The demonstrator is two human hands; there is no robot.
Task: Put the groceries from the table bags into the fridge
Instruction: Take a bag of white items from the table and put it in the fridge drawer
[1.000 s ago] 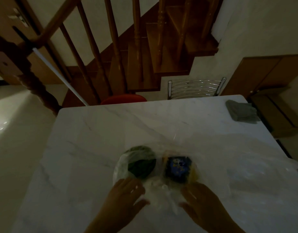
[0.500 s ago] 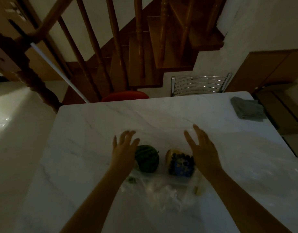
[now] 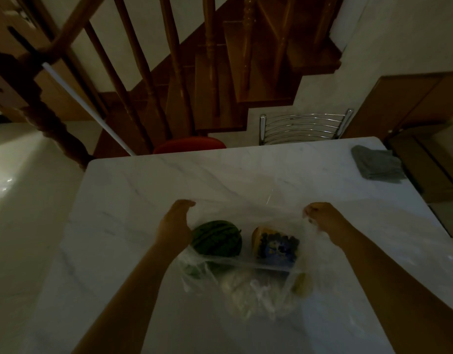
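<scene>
A clear plastic bag (image 3: 248, 210) lies on the white marble table (image 3: 149, 190), stretched wide at its far rim. My left hand (image 3: 175, 222) grips the rim on the left, my right hand (image 3: 322, 217) grips it on the right. Inside the bag sit a small dark green watermelon (image 3: 216, 237) and a blue printed packet (image 3: 277, 247) with a yellow-brown item behind it. A pale crumpled package (image 3: 248, 292) and a yellowish item (image 3: 302, 287) lie nearer me under the plastic.
A grey folded cloth (image 3: 376, 166) rests at the table's far right corner. Beyond the far edge stand a red stool (image 3: 189, 145) and a chrome chair back (image 3: 306, 129). A wooden staircase with balusters (image 3: 174, 72) rises behind. A wooden cabinet (image 3: 411, 103) is at the right.
My hands moved from the bag's near side to its far rim, closed on the plastic and pulled it apart. The watermelon and packet now show through the wide mouth.
</scene>
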